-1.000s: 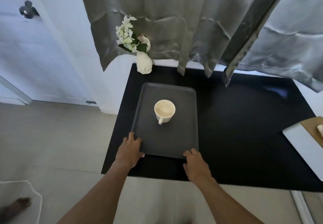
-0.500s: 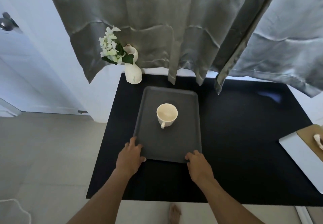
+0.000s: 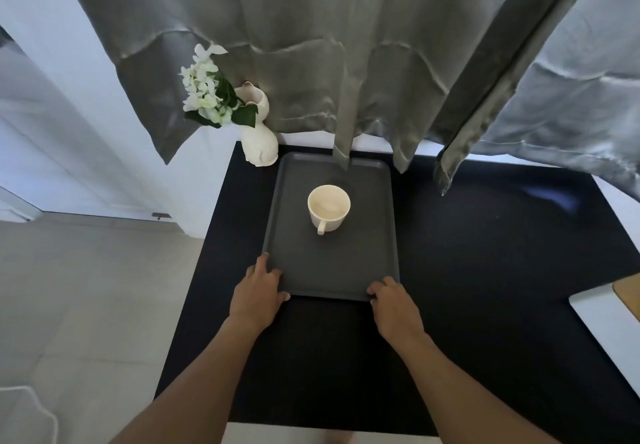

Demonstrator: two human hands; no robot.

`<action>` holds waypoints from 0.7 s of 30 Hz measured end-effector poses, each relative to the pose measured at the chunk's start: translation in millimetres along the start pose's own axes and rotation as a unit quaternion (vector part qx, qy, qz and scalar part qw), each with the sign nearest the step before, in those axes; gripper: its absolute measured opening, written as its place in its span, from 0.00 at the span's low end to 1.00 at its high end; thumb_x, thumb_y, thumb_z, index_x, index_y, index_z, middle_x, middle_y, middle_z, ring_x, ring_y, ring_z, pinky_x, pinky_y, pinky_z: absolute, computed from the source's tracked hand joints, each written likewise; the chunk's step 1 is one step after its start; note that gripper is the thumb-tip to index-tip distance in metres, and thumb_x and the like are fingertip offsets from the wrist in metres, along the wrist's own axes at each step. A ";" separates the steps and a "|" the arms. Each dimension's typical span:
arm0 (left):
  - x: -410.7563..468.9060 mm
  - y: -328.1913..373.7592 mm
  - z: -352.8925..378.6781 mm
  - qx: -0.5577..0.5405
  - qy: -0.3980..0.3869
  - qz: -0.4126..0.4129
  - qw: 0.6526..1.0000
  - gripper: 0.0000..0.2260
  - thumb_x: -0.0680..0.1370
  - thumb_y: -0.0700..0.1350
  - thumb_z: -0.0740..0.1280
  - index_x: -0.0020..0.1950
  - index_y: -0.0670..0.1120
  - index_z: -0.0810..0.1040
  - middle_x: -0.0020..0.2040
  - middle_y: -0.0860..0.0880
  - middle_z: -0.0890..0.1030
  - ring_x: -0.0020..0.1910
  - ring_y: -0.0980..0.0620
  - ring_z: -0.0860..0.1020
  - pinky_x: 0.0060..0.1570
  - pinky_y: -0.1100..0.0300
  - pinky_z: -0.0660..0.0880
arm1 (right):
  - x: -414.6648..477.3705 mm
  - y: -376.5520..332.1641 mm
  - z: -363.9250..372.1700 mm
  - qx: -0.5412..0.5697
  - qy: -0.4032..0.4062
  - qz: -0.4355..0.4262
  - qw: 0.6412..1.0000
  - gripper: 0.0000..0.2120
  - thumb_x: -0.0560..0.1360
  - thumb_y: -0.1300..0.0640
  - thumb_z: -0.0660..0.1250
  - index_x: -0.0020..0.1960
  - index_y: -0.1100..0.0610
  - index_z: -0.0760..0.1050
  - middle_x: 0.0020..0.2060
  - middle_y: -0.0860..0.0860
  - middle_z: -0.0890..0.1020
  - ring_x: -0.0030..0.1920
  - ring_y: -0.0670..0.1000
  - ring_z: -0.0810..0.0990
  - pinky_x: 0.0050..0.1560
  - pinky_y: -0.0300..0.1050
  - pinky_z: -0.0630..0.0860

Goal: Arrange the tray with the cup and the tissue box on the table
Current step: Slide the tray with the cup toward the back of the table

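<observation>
A dark grey rectangular tray [image 3: 367, 263] lies on the black table [image 3: 485, 287], its far end under the curtain hem. A cream cup [image 3: 328, 207] stands upright in the tray's far half, handle toward me. My left hand [image 3: 258, 293] holds the tray's near left corner, thumb on the rim. My right hand [image 3: 394, 306] holds the near right corner. A white tissue box [image 3: 602, 315] with a tan top shows at the right edge, partly cut off.
A white vase [image 3: 258, 145] with white flowers stands at the table's far left corner, just left of the tray. Grey curtains [image 3: 346, 62] hang over the table's far edge. Pale floor tiles [image 3: 86, 305] lie to the left.
The tray with the cup has slid away from me toward the curtain and the vase, both hands still on its near corners. The view has moved closer to the table.
</observation>
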State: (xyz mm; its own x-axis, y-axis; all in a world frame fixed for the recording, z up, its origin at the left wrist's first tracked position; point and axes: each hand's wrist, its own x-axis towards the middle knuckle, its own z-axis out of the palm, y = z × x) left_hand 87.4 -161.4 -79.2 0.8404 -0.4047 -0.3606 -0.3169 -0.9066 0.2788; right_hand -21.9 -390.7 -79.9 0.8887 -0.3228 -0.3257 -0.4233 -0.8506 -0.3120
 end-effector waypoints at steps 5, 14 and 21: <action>11.8 3.6 -4.9 0.003 -0.002 -0.011 1.000 0.23 0.78 0.53 0.68 0.71 0.46 0.73 0.79 0.45 0.56 0.74 0.42 0.64 0.66 0.45 0.73 | 15.7 0.8 -4.0 0.000 0.007 0.000 1.000 0.13 0.80 0.62 0.60 0.62 0.55 0.76 0.57 0.52 0.73 0.55 0.51 0.74 0.50 0.44 0.75; 31.6 7.2 -8.0 -0.018 -0.001 -0.016 1.000 0.23 0.78 0.50 0.69 0.71 0.46 0.72 0.79 0.45 0.54 0.74 0.41 0.63 0.67 0.44 0.72 | 35.9 4.5 -9.3 0.006 0.008 0.002 1.000 0.14 0.79 0.61 0.61 0.64 0.55 0.75 0.60 0.52 0.73 0.58 0.51 0.74 0.53 0.46 0.76; 35.9 7.7 -11.1 -0.017 -0.009 -0.025 0.999 0.24 0.78 0.51 0.69 0.73 0.47 0.69 0.79 0.46 0.54 0.75 0.41 0.62 0.66 0.43 0.72 | 39.1 5.1 -11.4 0.015 0.011 0.000 1.000 0.13 0.80 0.60 0.61 0.63 0.55 0.75 0.59 0.52 0.73 0.57 0.52 0.74 0.53 0.47 0.76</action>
State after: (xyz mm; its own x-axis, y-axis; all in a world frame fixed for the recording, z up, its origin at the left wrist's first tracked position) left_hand 120.0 -181.6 -80.2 0.8468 -0.3605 -0.3912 -0.2586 -0.9216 0.2894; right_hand 12.7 -412.3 -84.1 0.8924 -0.3315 -0.3063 -0.4277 -0.8376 -0.3398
